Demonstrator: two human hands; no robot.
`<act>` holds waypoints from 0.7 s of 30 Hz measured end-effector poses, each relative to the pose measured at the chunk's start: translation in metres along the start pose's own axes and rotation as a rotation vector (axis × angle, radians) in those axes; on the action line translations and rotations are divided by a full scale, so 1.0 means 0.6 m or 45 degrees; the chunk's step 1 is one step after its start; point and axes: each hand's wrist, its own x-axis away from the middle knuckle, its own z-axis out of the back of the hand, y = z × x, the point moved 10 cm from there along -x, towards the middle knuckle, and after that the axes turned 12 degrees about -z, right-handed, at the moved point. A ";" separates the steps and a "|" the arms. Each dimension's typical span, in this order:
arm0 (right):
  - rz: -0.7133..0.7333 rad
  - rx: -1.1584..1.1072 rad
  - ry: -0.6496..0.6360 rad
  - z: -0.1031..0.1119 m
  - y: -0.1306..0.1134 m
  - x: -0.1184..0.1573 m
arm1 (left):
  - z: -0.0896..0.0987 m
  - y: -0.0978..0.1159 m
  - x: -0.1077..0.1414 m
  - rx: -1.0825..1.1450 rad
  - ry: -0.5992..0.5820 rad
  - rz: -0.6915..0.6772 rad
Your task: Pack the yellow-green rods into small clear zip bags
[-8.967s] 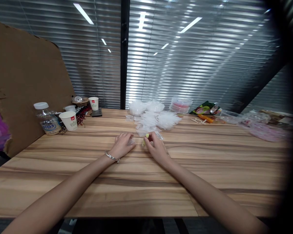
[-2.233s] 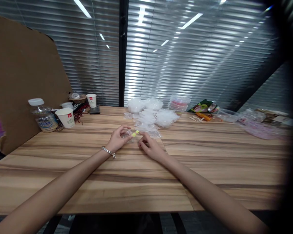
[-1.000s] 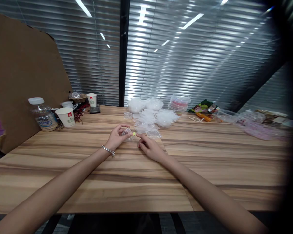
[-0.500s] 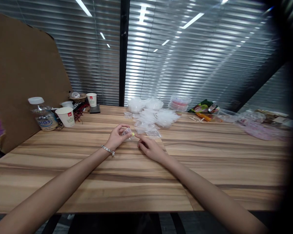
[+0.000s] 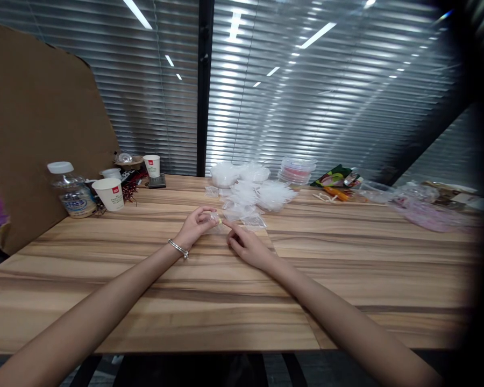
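Pinched a clear bag (image 5: 214, 216) in the left hand (image 5: 192, 228), near the plastic pile (image 5: 246, 198) on the table (image 5: 210, 306). Pointed the loose right hand (image 5: 248, 248), forefinger extended, at the yellow piece (image 5: 220, 221) by the bag's edge.

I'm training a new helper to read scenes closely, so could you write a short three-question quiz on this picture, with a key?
1. True or false: the silver bracelet is on the right wrist.

2. What colour is the small piece at the fingertips of the left hand?
A. Blue
B. Yellow
C. Black

3. Fill in the missing word: beyond both hands, a heap of clear bags lies on the ____.

Key
1. False: it is on the left wrist.
2. B, yellow.
3. Table.
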 end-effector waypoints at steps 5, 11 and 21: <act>0.007 0.020 -0.019 0.000 -0.009 0.002 | -0.024 0.002 0.007 0.107 -0.140 0.061; 0.018 -0.019 -0.015 0.002 -0.016 0.002 | -0.031 0.000 0.011 0.303 -0.144 0.122; 0.019 -0.044 0.001 0.002 -0.007 0.000 | -0.056 -0.013 0.023 0.622 -0.210 0.340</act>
